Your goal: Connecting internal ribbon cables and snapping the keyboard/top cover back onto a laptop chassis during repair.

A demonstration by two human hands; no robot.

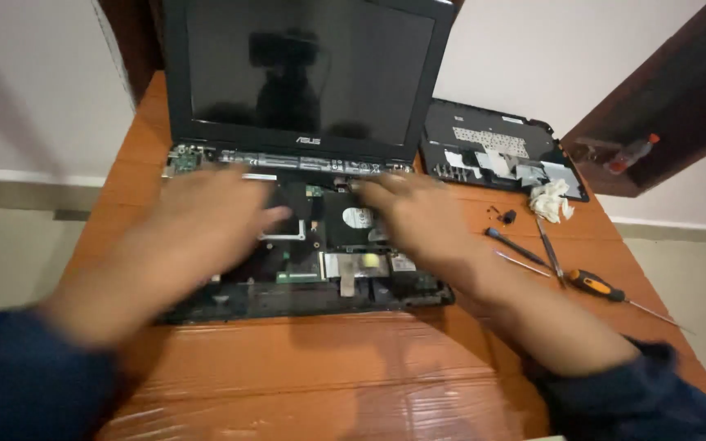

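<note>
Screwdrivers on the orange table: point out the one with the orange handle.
It is the orange-and-black-handled screwdriver, farthest right, its thin shaft pointing toward the table's right edge. The other slim tools beside it have dark or bare metal handles.

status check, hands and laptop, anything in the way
Left hand and right hand both blurred, spread over the opened laptop base, holding nothing. Screwdrivers and removed cover lie off right, clear.

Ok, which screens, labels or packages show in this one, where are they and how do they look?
Laptop screen: upright at the table's back, dark, unlit, black bezel.
Round label: white, on the drive in the opened laptop base, between both hands.
Small bottle: clear, red cap, on the dark shelf at right.
</note>
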